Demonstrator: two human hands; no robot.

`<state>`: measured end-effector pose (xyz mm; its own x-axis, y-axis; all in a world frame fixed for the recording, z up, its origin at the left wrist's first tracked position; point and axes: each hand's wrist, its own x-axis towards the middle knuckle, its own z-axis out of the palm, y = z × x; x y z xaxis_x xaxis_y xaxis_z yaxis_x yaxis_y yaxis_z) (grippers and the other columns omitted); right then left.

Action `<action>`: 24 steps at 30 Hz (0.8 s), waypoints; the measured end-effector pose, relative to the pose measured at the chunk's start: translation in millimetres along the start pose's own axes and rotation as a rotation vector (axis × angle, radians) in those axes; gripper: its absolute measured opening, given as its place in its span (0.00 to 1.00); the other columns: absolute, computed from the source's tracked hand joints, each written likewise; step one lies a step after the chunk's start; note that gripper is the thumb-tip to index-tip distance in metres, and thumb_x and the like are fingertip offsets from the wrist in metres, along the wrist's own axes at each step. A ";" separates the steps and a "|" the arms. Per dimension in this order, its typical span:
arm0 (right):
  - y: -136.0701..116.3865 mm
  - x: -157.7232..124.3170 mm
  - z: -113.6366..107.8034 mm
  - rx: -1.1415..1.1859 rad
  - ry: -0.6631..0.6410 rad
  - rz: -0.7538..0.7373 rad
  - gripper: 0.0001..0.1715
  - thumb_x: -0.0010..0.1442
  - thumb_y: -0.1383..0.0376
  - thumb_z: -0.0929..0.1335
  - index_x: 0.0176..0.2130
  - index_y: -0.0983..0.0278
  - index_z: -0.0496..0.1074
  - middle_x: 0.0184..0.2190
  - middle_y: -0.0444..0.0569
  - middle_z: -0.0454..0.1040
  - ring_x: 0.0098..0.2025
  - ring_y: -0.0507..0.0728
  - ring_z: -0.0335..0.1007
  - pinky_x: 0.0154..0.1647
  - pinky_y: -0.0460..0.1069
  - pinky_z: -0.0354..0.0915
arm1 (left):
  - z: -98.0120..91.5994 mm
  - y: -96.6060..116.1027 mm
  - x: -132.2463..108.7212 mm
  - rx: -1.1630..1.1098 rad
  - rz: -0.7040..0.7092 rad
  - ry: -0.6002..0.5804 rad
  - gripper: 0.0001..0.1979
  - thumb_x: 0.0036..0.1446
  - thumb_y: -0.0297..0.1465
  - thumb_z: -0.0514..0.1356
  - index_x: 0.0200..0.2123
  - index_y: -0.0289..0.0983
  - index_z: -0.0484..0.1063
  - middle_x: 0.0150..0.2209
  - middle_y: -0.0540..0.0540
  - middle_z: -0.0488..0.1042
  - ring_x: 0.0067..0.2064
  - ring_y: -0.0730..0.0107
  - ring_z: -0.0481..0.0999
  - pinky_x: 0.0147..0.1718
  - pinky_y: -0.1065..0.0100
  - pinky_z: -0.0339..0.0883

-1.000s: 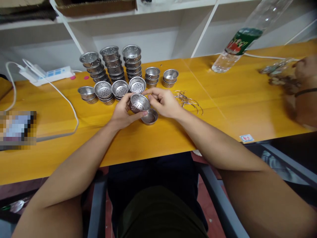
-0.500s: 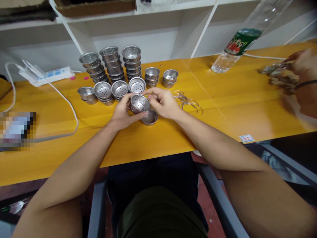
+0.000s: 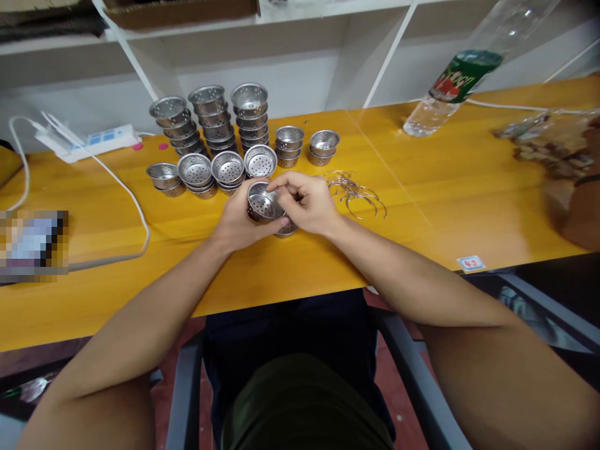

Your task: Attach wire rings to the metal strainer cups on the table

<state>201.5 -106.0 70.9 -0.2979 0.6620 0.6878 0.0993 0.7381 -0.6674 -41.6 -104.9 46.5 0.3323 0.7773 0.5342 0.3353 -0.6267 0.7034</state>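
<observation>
My left hand (image 3: 238, 217) is closed around a perforated metal strainer cup (image 3: 262, 199), tilted with its open top toward me. My right hand (image 3: 308, 201) is pinched at the cup's right side, its index finger reaching over the rim. Whatever sits between those right fingertips is hidden. Behind and below the held cup, another metal cup (image 3: 285, 231) shows only in part. Curved wire pieces (image 3: 363, 199) lie in a loose pile to the right of my right hand.
Tall stacks of strainer cups (image 3: 210, 119) stand at the back, with shorter stacks (image 3: 195, 172) before them. A plastic bottle (image 3: 450, 84) and a power strip (image 3: 96, 140) sit farther out. A phone (image 3: 32, 244) lies left. Another person's hand (image 3: 579, 206) is at far right.
My right fingers have moved farther over the held cup's rim. The held cup has shifted slightly down and covers more of the cup behind it. The other person's hand has moved.
</observation>
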 end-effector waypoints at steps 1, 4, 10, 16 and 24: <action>-0.2 0.7 -3.6 0.043 -0.041 0.024 0.11 0.84 0.58 0.74 0.52 0.62 0.85 0.28 0.37 0.70 0.27 0.51 0.58 0.30 0.49 0.56 | -0.2 -0.1 0.2 -0.020 -0.012 0.000 0.45 0.64 0.59 0.88 0.73 0.44 0.79 0.65 0.39 0.91 0.64 0.45 0.94 0.66 0.47 0.91; -0.6 5.3 -17.5 0.186 -0.204 0.049 0.22 0.88 0.46 0.76 0.53 0.61 0.86 0.35 0.43 0.77 0.32 0.53 0.66 0.33 0.49 0.64 | -2.7 -2.9 1.5 -0.090 -0.004 0.022 0.45 0.68 0.67 0.83 0.71 0.43 0.80 0.62 0.38 0.92 0.60 0.46 0.94 0.62 0.47 0.92; 4.2 15.1 -32.1 0.321 -0.360 0.035 0.23 0.83 0.45 0.84 0.50 0.61 0.85 0.42 0.46 0.81 0.39 0.54 0.73 0.42 0.49 0.74 | -6.8 -3.6 2.9 -0.134 0.042 0.010 0.45 0.67 0.68 0.83 0.70 0.44 0.81 0.60 0.40 0.91 0.58 0.48 0.94 0.60 0.49 0.92; 5.3 15.2 -29.6 0.409 -0.405 0.117 0.20 0.76 0.53 0.88 0.46 0.62 0.85 0.42 0.47 0.83 0.38 0.53 0.77 0.42 0.49 0.77 | -4.5 -1.8 3.8 -0.064 0.003 -0.014 0.47 0.58 0.53 0.91 0.71 0.43 0.78 0.61 0.41 0.92 0.58 0.47 0.95 0.60 0.50 0.92; 1.5 12.7 -22.6 0.587 -0.387 0.247 0.20 0.70 0.64 0.91 0.46 0.62 0.82 0.36 0.42 0.84 0.36 0.52 0.80 0.42 0.47 0.77 | -6.1 -3.5 4.5 -0.011 0.027 -0.012 0.44 0.60 0.46 0.88 0.72 0.43 0.78 0.61 0.42 0.92 0.58 0.47 0.95 0.60 0.50 0.92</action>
<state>219.3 -93.5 85.0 -0.6562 0.6262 0.4209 -0.2848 0.3110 -0.9067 -46.7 -98.9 49.3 0.3513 0.7593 0.5477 0.3160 -0.6469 0.6941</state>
